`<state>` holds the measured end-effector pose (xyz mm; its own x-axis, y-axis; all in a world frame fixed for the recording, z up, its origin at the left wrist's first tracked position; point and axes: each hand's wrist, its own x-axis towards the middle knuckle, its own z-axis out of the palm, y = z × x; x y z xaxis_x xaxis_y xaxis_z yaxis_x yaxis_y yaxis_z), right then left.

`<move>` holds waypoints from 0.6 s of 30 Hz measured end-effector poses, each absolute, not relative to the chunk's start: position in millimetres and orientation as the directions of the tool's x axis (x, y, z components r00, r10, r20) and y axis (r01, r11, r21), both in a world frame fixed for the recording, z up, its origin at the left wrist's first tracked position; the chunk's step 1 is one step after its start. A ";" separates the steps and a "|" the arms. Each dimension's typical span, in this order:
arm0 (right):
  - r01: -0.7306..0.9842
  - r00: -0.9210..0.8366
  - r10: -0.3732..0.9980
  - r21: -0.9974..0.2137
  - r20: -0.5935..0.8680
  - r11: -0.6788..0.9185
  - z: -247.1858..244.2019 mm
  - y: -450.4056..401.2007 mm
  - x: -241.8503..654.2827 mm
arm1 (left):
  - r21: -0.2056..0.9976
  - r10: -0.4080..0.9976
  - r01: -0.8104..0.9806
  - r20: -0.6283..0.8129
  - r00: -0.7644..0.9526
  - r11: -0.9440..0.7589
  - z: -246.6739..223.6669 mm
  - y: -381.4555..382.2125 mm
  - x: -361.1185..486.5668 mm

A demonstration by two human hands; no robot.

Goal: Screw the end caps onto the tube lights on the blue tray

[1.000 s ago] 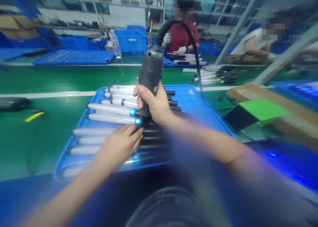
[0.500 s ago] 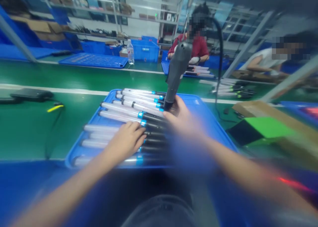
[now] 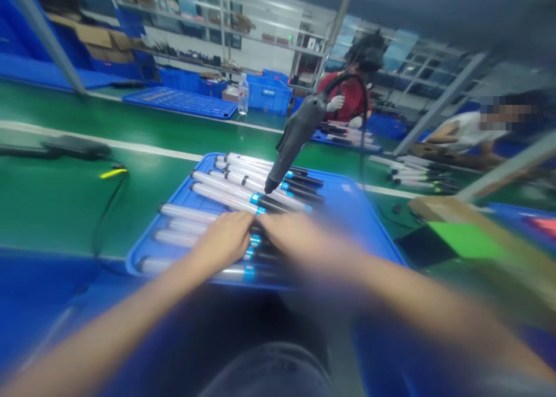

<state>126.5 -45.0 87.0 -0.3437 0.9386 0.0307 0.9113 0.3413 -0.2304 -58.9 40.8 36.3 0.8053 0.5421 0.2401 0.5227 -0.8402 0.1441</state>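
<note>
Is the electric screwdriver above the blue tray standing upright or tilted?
Tilted: the electric screwdriver slants, tip low at left, body rising right; no hand grips it.

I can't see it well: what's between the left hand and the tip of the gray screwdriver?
The head view shows white tubes with blue bands lying on a blue tray, between the left hand and the screwdriver's tip.
</note>
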 end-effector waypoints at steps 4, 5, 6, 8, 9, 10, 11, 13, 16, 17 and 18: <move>0.933 -0.353 0.932 0.034 -0.084 0.357 91.4 -32.9 117.6 | 0.160 0.622 0.602 0.263 0.738 -0.782 38.1 40.4 -57.9; 0.929 -0.357 0.930 0.074 -0.094 0.364 90.8 -30.9 116.7 | 0.153 0.629 0.612 0.267 0.730 -0.776 38.0 40.5 -57.5; 0.925 -0.360 0.927 0.092 -0.100 0.369 89.2 -28.5 116.6 | 0.146 0.634 0.620 0.270 0.725 -0.771 37.8 40.6 -57.2; 0.925 -0.363 0.926 0.080 -0.104 0.371 84.5 -21.6 118.1 | 0.136 0.635 0.627 0.301 0.711 -0.767 36.8 41.0 -57.0; 0.928 -0.359 0.928 0.065 -0.102 0.367 82.2 -17.7 119.5 | 0.132 0.631 0.629 0.333 0.700 -0.767 36.0 41.0 -57.2; 0.932 -0.355 0.930 0.048 -0.100 0.360 80.7 -13.9 121.0 | 0.129 0.620 0.624 0.375 0.689 -0.771 35.2 40.7 -57.9; 0.935 -0.350 0.932 0.029 -0.096 0.354 80.6 -10.9 122.4 | 0.127 0.601 0.613 0.427 0.676 -0.780 34.2 39.9 -58.8; 0.935 -0.354 0.931 -0.010 -0.089 0.354 85.9 -8.6 124.2 | 0.110 0.509 0.543 0.537 0.673 -0.833 32.3 36.7 -61.7; 0.944 -0.308 0.950 -0.137 -0.045 0.299 107.0 -14.9 123.6 | -0.007 0.203 0.263 0.619 0.759 -0.965 29.9 29.4 -65.8; 0.941 -0.266 0.964 -0.223 -0.015 0.256 116.0 -18.4 122.8 | -0.050 0.095 0.156 0.602 0.793 -0.986 29.4 27.6 -66.2; 0.921 -0.214 0.977 -0.329 0.016 0.207 124.9 -22.0 121.8 | -0.079 0.013 0.072 0.573 0.819 -0.994 29.0 26.9 -65.9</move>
